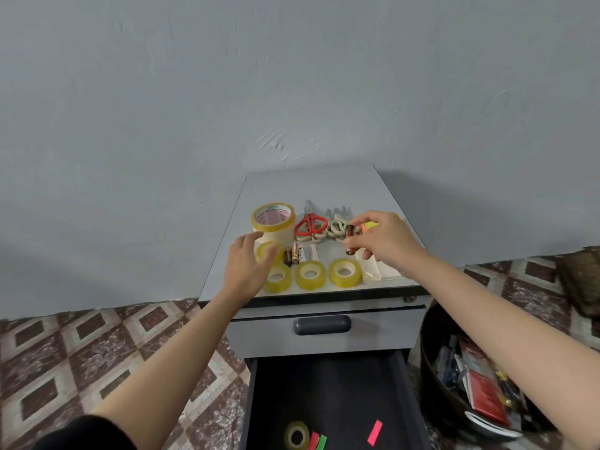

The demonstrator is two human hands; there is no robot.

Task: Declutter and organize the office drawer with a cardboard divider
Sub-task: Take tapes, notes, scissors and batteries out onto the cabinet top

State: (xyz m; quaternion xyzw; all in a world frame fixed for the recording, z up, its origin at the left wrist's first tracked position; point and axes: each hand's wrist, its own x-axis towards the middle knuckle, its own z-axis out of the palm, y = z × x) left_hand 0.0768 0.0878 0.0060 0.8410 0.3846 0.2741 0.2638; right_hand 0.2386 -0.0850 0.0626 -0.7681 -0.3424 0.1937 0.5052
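On the grey cabinet top [324, 186] my right hand [383, 241] pinches a brown battery [350, 239] upright above the surface. My left hand [250, 264] hovers with relaxed fingers over a small yellow tape roll [268, 251]. A row of batteries [300, 253] lies between the hands. Three small tape rolls [310, 276] line the front edge. A big tape roll [274, 220] stands behind them, with red scissors [310, 224] and white scissors [337, 225] to its right. A pale cardboard piece [376, 269] lies under my right hand. The lower drawer [328, 394] is open, holding a tape roll [297, 435] and coloured strips [375, 432].
A dark round bin [454, 381] with papers and pens stands right of the cabinet. The upper drawer [321, 329] is closed. Patterned floor tiles [81, 352] spread on the left and a grey wall rises behind.
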